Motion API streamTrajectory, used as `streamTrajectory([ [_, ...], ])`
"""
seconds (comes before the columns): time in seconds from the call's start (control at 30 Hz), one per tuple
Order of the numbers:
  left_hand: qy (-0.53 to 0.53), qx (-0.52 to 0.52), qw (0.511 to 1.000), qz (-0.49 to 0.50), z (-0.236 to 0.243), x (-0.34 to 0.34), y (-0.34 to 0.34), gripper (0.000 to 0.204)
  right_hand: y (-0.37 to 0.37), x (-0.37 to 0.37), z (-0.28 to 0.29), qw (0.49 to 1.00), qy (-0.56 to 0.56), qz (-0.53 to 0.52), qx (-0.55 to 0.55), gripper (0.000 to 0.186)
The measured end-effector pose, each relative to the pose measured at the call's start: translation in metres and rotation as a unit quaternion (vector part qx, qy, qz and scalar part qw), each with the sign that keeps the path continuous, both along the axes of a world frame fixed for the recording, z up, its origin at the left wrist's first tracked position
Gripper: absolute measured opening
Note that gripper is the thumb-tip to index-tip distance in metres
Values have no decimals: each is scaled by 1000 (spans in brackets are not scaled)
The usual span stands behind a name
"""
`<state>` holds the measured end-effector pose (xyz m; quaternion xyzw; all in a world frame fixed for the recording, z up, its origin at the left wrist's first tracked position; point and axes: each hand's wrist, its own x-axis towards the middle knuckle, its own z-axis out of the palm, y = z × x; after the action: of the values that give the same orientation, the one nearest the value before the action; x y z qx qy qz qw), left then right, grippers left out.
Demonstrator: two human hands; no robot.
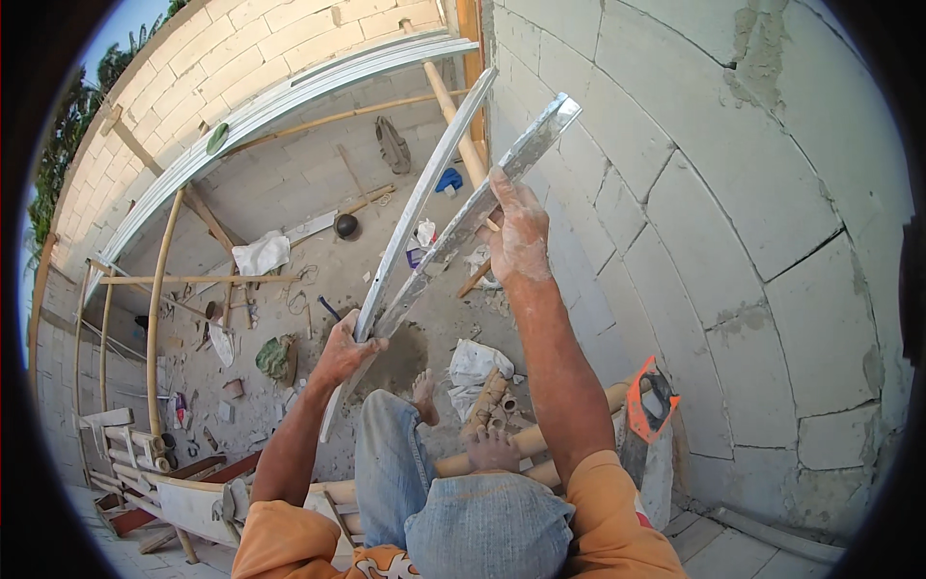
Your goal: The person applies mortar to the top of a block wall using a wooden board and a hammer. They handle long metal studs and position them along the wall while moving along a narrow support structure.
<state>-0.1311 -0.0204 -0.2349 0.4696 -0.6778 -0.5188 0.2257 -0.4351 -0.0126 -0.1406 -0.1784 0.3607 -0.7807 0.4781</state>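
Observation:
My right hand (522, 232) is closed around the upper part of a plaster-smeared metal channel (453, 236), with the thumb lying along it. This channel slants from the upper right down to my left hand (347, 351), which is closed at its lower end. A second, longer metal channel (424, 188) crosses my left hand too and runs on below it. Its upper end leans toward the corner by the wooden post. The two channels meet at my left hand and spread apart upward. White dust coats my right hand.
A block wall (714, 241) rises close on my right. Beside my right arm is a handsaw with an orange handle (653, 399). Bamboo poles (531, 444) lie beneath my bent knee. Far below, the floor (328, 261) holds sacks, a black ball-shaped object (345, 226) and rubble.

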Motion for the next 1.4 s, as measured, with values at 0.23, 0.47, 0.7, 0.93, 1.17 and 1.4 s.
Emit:
streamTrajectory([
  [0.23, 26, 105, 994, -22, 56, -3, 7, 40, 23, 15, -41, 996, 69, 60, 8, 68],
  [0.47, 23, 110, 993, -36, 57, -9, 5, 35, 37, 60, -69, 959, 188, 211, 28, 66],
  [0.7, 44, 161, 983, -77, 49, -5, 4, 36, 41, 86, -76, 950, 102, 293, -37, 47],
  [0.93, 67, 175, 978, -87, 48, -1, 4, 43, 45, 88, -72, 921, 214, 321, -49, 38],
  [1.17, 74, 158, 981, -83, 45, 5, 4, 60, 47, 99, -67, 933, 217, 285, -34, 40],
  [1.4, 123, 157, 977, -76, 38, 5, 10, 63, 42, 111, -74, 958, 222, 178, -26, 42],
])
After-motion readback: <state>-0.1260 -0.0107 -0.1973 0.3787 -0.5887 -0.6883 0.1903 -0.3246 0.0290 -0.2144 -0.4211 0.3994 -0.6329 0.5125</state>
